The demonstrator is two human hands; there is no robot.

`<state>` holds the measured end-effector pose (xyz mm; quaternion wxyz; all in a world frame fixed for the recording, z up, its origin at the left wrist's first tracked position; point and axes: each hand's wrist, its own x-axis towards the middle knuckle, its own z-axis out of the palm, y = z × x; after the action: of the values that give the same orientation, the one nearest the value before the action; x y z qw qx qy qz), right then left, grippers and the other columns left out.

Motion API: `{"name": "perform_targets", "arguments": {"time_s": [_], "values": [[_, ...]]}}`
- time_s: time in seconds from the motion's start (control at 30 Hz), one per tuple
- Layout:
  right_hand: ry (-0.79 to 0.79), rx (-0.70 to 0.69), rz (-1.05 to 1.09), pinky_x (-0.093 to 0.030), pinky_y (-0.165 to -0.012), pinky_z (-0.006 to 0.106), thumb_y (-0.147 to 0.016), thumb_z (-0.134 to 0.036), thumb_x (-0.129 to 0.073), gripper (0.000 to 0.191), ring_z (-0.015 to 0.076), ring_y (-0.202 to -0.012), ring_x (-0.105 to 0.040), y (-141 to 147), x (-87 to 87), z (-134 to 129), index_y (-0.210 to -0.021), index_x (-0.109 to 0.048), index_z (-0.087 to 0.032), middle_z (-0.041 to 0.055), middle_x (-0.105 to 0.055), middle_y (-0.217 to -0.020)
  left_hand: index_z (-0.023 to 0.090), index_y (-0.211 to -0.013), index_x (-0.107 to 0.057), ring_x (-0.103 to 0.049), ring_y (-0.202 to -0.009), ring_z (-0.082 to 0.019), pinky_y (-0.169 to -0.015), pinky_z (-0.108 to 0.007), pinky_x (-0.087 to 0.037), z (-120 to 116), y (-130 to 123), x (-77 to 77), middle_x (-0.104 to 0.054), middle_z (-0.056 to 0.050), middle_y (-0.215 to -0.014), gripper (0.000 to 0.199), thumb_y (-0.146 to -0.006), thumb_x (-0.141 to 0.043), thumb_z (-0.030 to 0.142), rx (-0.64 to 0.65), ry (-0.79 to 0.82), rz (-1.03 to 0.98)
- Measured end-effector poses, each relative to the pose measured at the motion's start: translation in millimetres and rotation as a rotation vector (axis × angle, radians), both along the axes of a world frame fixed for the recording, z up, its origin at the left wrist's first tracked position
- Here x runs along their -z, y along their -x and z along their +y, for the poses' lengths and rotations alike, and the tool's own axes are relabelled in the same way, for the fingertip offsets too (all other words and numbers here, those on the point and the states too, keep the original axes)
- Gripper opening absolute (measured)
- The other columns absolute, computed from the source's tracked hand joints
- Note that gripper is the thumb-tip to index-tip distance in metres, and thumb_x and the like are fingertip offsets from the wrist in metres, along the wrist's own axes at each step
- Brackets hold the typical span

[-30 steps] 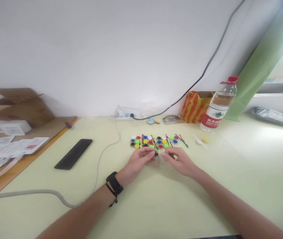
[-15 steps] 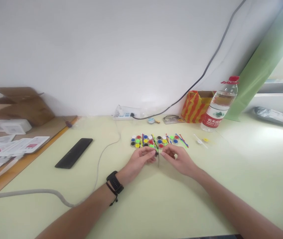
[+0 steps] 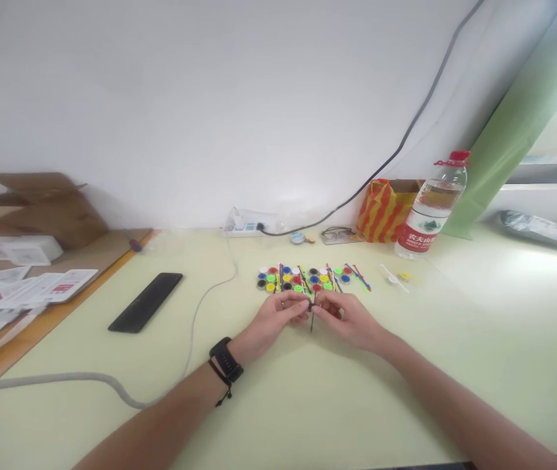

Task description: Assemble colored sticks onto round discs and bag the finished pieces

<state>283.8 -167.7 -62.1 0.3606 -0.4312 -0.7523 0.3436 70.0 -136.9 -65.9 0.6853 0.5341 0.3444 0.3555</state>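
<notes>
My left hand [image 3: 282, 313] wears a black wristwatch at the wrist and pinches a small black piece [image 3: 310, 305] between thumb and fingertips. My right hand [image 3: 347, 316] meets it from the other side, its thumb and fingers closed on a thin black stick [image 3: 312, 321] that runs upright past the piece. Fingers cover much of both, so how they join cannot be made out. Just behind the hands lie rows of small round coloured discs [image 3: 270, 286] in red, blue, yellow, green, black and white, with bundles of thin coloured sticks [image 3: 358, 277] among them.
A dark flat slab [image 3: 146, 302] and a grey cable [image 3: 200, 307] lie to the left, beyond them printed cards [image 3: 70, 284] and a cardboard box [image 3: 58, 205]. At the back stand a power strip [image 3: 245, 226], striped bag [image 3: 381, 212] and water bottle [image 3: 430, 209]. Two loose discs [image 3: 404, 276] lie right.
My right hand has moved slightly left and its fingertips now meet the black piece at my left fingertips. The black stick shows more plainly. My left hand has hardly moved.
</notes>
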Motion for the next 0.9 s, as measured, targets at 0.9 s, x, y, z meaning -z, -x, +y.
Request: {"name": "perform_targets", "arguments": {"time_s": [0.9], "values": [[0.159,0.83,-0.924,-0.037,-0.06,0.033,-0.087,-0.043,-0.057,0.025,0.0252,-0.071,-0.064,-131.7,0.1,43.1,-0.075,-0.063,-0.022,0.0088,-0.07,-0.083,0.015,-0.1,-0.072,-0.066,-0.086,-0.017,-0.08,-0.031,-0.052,-3.4,-1.9,-3.5,-0.072,-0.01,-0.098,0.034,-0.083,-0.078,0.043,0.048,-0.068,0.132]]}}
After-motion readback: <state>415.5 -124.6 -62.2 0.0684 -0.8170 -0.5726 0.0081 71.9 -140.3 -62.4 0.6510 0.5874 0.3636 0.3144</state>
